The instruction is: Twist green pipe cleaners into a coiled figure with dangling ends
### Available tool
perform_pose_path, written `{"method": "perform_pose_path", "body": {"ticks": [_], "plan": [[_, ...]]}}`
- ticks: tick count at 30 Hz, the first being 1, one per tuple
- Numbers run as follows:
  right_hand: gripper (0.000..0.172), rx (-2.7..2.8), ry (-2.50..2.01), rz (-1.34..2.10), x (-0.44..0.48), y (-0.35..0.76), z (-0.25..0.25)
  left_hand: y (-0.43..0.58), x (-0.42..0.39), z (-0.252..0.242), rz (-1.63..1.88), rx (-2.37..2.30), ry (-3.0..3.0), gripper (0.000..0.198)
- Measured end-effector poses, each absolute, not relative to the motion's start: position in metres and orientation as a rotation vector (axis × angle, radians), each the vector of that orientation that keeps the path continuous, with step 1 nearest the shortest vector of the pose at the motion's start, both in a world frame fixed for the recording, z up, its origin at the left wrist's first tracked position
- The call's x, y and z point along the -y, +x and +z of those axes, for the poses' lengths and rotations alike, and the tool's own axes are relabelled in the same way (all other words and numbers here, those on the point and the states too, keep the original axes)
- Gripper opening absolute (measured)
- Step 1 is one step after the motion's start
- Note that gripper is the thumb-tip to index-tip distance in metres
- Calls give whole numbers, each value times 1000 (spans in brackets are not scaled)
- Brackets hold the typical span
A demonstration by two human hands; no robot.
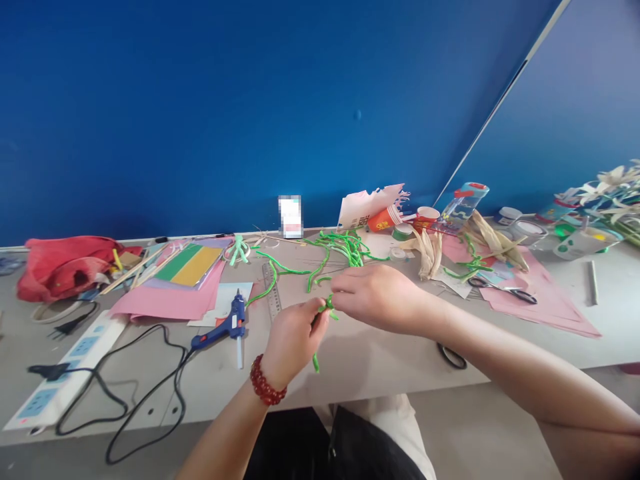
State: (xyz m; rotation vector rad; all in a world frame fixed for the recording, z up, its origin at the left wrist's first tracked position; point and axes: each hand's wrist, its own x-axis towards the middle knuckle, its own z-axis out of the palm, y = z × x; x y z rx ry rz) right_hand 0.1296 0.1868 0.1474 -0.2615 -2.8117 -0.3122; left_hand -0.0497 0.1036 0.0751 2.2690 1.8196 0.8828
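"So, what do I have in the left hand?"

"From my end, the left hand [295,333] is curled closed, thumb and fingers pinching a thin, bright green, fuzzy stem [329,302]. A red beaded bracelet [267,381] circles the wrist."

"And the right hand [377,293]?"

"I have it bent inward, fingertips closed on that same stem, so the piece sits right between both hands. A green end [315,363] pokes out below the left hand; I can't tell whether it belongs to the same stem."

"What's near them?"

"Just beyond the right hand I see a loose heap of green fuzzy stems [350,250]. A clear, flat ruler [271,293] lies beyond the left hand, and a blue glue gun with a translucent stick [236,325] is to its left. Well right of the right hand lie black-handled metal scissors [525,293]."
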Motion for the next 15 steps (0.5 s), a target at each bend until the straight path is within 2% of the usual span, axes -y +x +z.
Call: {"method": "perform_pose_path", "body": {"ticks": [3, 8, 15], "plan": [[20, 2890, -187, -145, -197, 127, 151, -50, -103, 78, 778, -1799, 2354, 13], [12, 2942, -114, 378, -213, 128, 158, -53, -101, 87, 718, -1620, 2407, 17], [14, 2739, -156, 1123, -228, 136, 159, -59, -101, 97, 781, -1432, 2313, 23]]}}
